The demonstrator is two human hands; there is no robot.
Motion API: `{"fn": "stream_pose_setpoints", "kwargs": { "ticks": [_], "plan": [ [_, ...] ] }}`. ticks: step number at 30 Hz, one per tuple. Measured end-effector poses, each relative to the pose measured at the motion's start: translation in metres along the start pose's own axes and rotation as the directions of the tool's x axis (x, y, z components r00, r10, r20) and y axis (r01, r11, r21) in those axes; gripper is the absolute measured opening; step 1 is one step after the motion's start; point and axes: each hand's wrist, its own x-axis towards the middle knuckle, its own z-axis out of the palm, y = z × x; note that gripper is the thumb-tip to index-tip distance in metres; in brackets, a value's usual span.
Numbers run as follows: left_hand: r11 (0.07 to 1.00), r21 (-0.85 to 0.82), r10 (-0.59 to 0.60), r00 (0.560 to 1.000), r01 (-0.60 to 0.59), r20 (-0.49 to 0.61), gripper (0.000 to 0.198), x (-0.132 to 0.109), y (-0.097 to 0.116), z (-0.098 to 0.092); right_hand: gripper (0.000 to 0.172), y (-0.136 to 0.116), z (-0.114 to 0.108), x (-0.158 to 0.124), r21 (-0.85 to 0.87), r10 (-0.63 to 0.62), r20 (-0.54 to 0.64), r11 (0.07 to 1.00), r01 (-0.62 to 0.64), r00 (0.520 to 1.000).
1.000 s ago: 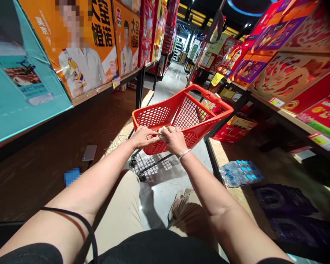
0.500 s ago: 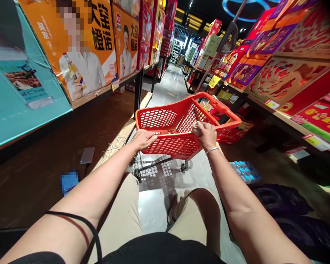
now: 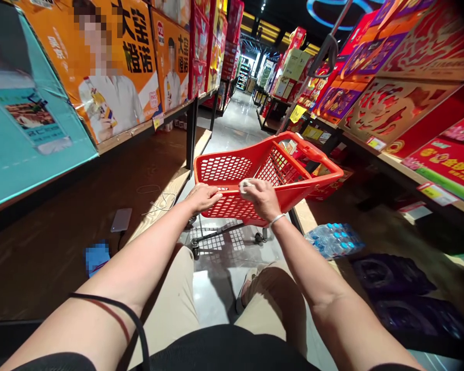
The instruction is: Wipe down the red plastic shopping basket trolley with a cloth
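A red plastic shopping cart [image 3: 305, 191] stands sideways in front of me, its basket walls pierced with many holes. My left hand [image 3: 203, 198] is closed over the near rim at its left end, thumb lying along the edge. Pinched in the fingers of my right hand [image 3: 264, 199] is a crumpled whitish cloth [image 3: 246, 187], pressed at the same rim around its middle. A short stretch of rim separates the two hands. The part of the rim beneath the cloth is hidden.
Shelves with orange drink boxes [image 3: 110, 67] line the left, and red gift boxes [image 3: 444, 167] the right. A pack of water bottles [image 3: 334, 239] lies low at right. Below the left shelf are a small pale device [image 3: 121, 220] and a cable. The tiled aisle [image 3: 235, 111] runs ahead.
My right hand has slid the cloth leftward along the near rim, closer to my left hand. My left hand keeps its grip, and the cart sits slightly further right in view.
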Motion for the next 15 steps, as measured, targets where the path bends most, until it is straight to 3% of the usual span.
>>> {"fn": "stream_pose_setpoints", "kwargs": {
  "ticks": [1, 3, 5, 6, 8, 12, 15],
  "plan": [
    [1.0, -0.012, -0.006, 1.0, 0.006, 0.0, 0.048, 0.001, -0.002, 0.001, 0.043, 0.016, -0.006, -0.007, -0.048, 0.13, -0.05, 0.99, -0.132, 0.99],
    [0.999, -0.039, -0.02, 1.0, 0.02, -0.008, 0.053, 0.004, -0.004, 0.004, 0.052, 0.041, -0.012, -0.019, -0.097, 0.366, -0.183, 0.917, -0.388, 0.912],
    [0.997, -0.062, -0.035, 0.999, 0.034, -0.021, 0.056, 0.006, -0.005, 0.007, 0.06, 0.046, -0.004, -0.026, -0.088, 0.47, -0.273, 0.857, -0.508, 0.839],
    [0.996, -0.074, -0.042, 0.999, 0.04, -0.026, 0.058, 0.007, -0.006, 0.008, 0.061, 0.04, 0.005, -0.027, -0.073, 0.472, -0.292, 0.856, -0.511, 0.832],
    [0.994, -0.096, -0.05, 0.998, 0.048, -0.025, 0.063, 0.008, -0.006, 0.009, 0.059, 0.017, 0.034, -0.027, -0.034, 0.408, -0.305, 0.899, -0.438, 0.861],
    [0.99, -0.133, -0.05, 0.999, 0.05, -0.003, 0.076, 0.008, -0.008, 0.006, 0.039, -0.043, 0.103, -0.028, 0.027, 0.229, -0.346, 0.972, -0.234, 0.91],
    [0.985, -0.164, -0.052, 0.999, 0.053, 0.012, 0.081, 0.008, -0.009, 0.004, 0.029, -0.061, 0.134, -0.037, -0.029, 0.086, -0.273, 0.995, -0.097, 0.958]
  ]
}}
